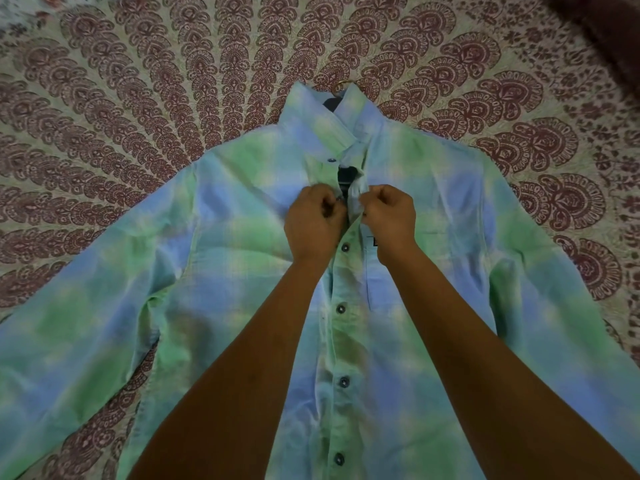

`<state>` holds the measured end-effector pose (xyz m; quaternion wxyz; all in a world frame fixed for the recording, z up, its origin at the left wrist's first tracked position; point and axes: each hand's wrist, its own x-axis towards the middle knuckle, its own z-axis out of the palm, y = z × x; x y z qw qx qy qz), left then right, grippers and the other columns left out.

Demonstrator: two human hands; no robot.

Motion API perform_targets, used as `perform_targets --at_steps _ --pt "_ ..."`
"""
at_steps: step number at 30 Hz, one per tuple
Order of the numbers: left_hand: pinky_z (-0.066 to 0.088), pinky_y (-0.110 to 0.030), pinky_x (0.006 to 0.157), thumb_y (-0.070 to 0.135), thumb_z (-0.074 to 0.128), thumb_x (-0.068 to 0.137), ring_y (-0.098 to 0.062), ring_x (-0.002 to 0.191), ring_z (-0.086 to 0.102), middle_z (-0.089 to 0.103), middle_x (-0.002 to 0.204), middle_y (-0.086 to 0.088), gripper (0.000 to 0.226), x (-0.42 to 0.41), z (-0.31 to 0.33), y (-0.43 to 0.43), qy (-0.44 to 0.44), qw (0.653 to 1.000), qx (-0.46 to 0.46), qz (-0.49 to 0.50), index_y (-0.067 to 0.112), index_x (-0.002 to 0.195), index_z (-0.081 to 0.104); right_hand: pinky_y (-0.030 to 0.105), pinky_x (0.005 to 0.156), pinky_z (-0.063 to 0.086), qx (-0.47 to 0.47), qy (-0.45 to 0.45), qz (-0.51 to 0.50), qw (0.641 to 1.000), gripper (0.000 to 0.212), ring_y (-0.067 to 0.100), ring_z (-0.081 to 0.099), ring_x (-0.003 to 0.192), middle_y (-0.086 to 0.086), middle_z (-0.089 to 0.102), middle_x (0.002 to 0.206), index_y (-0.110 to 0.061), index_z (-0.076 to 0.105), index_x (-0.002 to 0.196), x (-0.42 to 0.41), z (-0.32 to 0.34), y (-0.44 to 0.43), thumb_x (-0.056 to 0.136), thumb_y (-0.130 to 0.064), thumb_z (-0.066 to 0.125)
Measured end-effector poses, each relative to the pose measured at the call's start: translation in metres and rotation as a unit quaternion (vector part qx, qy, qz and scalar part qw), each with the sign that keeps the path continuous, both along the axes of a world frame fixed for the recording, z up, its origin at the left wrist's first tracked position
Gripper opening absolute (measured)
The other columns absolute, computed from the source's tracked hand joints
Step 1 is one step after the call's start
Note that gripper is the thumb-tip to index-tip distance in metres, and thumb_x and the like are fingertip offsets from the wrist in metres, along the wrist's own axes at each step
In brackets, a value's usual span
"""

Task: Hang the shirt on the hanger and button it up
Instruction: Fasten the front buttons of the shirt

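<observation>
Two bare forearms reach up from the lower edge over the front of the shirt (225, 209), which lies spread flat, face up, on a bedspread (207, 64) printed with dark red fan shapes. Just below the wrists, four dark buttons (340, 309) run in a line down the shirt front toward the camera, each one done up.

The left hand (313, 220) has its fingers curled in, pinching the edge of the shirt front at chest height. The right hand (389, 218), just beside it, grips the facing edge in a curled pinch, with a fold of pale cloth standing up between the two hands. Whether a button sits between the fingertips cannot be made out.

Directly beyond the hands the shirt front gapes, and a dark part of the hanger (345, 175) shows in the gap. A little further on, on the left hand's side, the top button (331, 160) lies undone below the collar (311, 116). Beyond the collar, the hanger's metal hook (341, 84) pokes out onto the bedspread. The sleeves spread outward to either side of the hands.
</observation>
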<state>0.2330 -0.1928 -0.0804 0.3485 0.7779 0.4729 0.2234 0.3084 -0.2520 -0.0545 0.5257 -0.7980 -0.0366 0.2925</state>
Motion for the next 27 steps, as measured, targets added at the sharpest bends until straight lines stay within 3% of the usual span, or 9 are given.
perform_targets --at_steps 3,5,8,12,16,20,24,27 --pt "0.041 -0.016 0.057 0.004 0.065 0.071 -0.004 0.052 0.049 0.054 0.062 0.000 0.011 -0.004 0.014 0.002 -0.120 0.992 -0.035 0.028 0.008 0.069 0.055 0.039 0.081 0.052 0.024 0.009 0.023 0.999 0.021 0.019 0.057 0.075 0.002 0.059 0.070 -0.019 0.058 0.067 0.000 -0.001 -0.002 0.083 -0.005 0.059" --pt "0.039 -0.006 0.056 -0.001 0.066 0.071 0.002 0.053 0.051 0.051 0.061 0.008 0.017 -0.004 0.023 0.007 -0.138 0.988 -0.062 0.026 0.009 0.073 0.052 0.041 0.084 0.052 0.044 0.020 0.024 0.999 0.019 0.018 0.059 0.079 0.003 0.062 0.076 -0.020 0.060 0.071 -0.002 0.002 -0.002 0.083 -0.004 0.061" --pt "0.039 -0.001 0.058 0.000 0.067 0.073 0.005 0.055 0.053 0.058 0.068 0.008 0.013 -0.002 0.031 0.013 -0.090 0.993 -0.081 -0.009 0.003 0.085 0.062 0.034 0.079 0.050 0.081 0.053 -0.006 0.995 0.015 0.015 0.058 0.077 0.006 0.063 0.081 -0.015 0.063 0.076 -0.007 0.006 0.000 0.082 -0.001 0.062" --pt "0.040 -0.004 0.062 0.005 0.067 0.077 -0.007 0.066 0.057 0.069 0.080 -0.006 0.008 -0.002 0.037 0.018 -0.015 0.999 -0.047 -0.019 0.001 0.084 0.068 0.026 0.071 0.048 0.109 0.074 -0.034 0.991 0.011 0.008 0.056 0.070 -0.001 0.062 0.075 -0.009 0.065 0.090 -0.014 0.005 0.000 0.083 -0.001 0.063" --pt "0.048 -0.022 0.070 0.008 0.066 0.078 -0.012 0.069 0.059 0.070 0.078 -0.009 0.006 -0.004 0.041 0.015 0.002 0.999 -0.038 -0.018 0.003 0.081 0.069 0.031 0.079 0.050 0.124 0.064 -0.047 0.989 0.016 0.012 0.058 0.075 0.002 0.063 0.079 0.001 0.067 0.099 -0.016 0.003 -0.003 0.083 -0.001 0.063" --pt "0.047 -0.019 0.067 0.009 0.063 0.079 -0.015 0.068 0.062 0.068 0.073 -0.006 0.007 -0.005 0.040 0.012 0.022 0.999 -0.043 -0.019 0.005 0.079 0.068 0.037 0.087 0.052 0.109 0.035 -0.042 0.993 0.017 0.015 0.061 0.081 0.008 0.066 0.088 0.001 0.068 0.098 -0.016 0.000 -0.004 0.083 -0.003 0.064" --pt "0.050 -0.023 0.071 0.009 0.065 0.078 -0.018 0.069 0.064 0.070 0.077 -0.011 0.006 -0.004 0.032 0.015 0.004 0.999 -0.049 0.014 0.004 0.081 0.067 0.033 0.084 0.052 0.101 0.022 -0.048 0.994 0.013 0.009 0.059 0.073 -0.001 0.064 0.079 -0.003 0.069 0.095 -0.015 -0.003 -0.008 0.083 -0.003 0.064" --pt "0.041 -0.005 0.059 0.012 0.069 0.077 -0.007 0.060 0.057 0.064 0.072 -0.003 0.011 0.000 0.028 0.011 0.000 0.998 -0.056 0.017 0.003 0.082 0.067 0.035 0.081 0.052 0.101 0.020 -0.024 0.994 0.010 0.011 0.059 0.072 -0.002 0.063 0.075 -0.009 0.067 0.088 -0.014 -0.006 -0.009 0.084 -0.002 0.061"
